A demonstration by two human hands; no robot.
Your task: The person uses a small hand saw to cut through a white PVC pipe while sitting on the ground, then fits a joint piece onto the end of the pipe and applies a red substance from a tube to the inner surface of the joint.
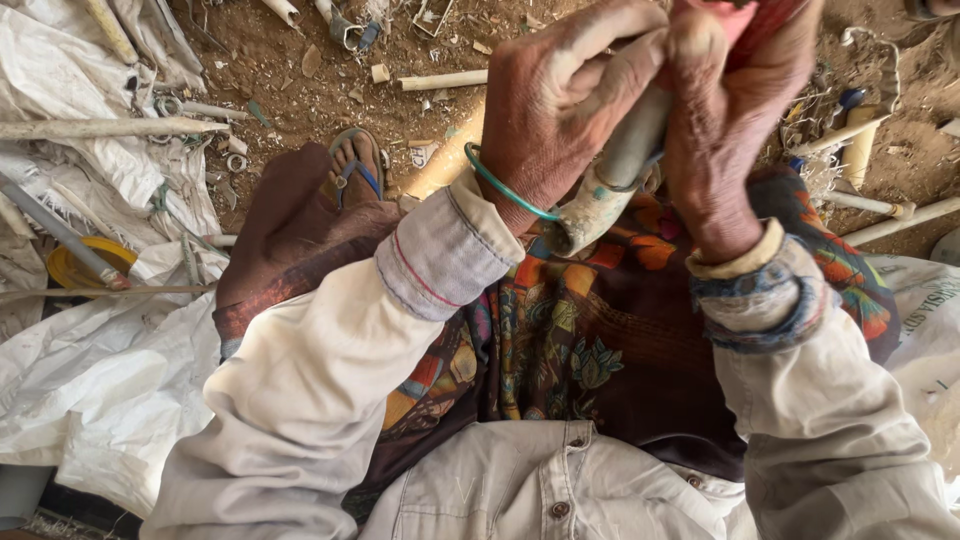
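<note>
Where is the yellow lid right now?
In the head view the yellow lid lies at far left on the white sacks, under a thin grey pipe.

Daylight fills the scene, soft and fairly even, with no hard-edged shadows anywhere. The white sacking [110, 380] at the left of the frame is the brightest area and comes close to washing out, though its creases still show. The dirt ground [330, 60] along the top is evenly lit in a warm tone. Soft shade gathers in the dark patterned cloth [590, 330] at the centre, below the raised hands. Focus is sharp on the pale sleeves and the knuckles; the red object at the top edge is blurred. The wide lens stretches the lower corners.
</note>
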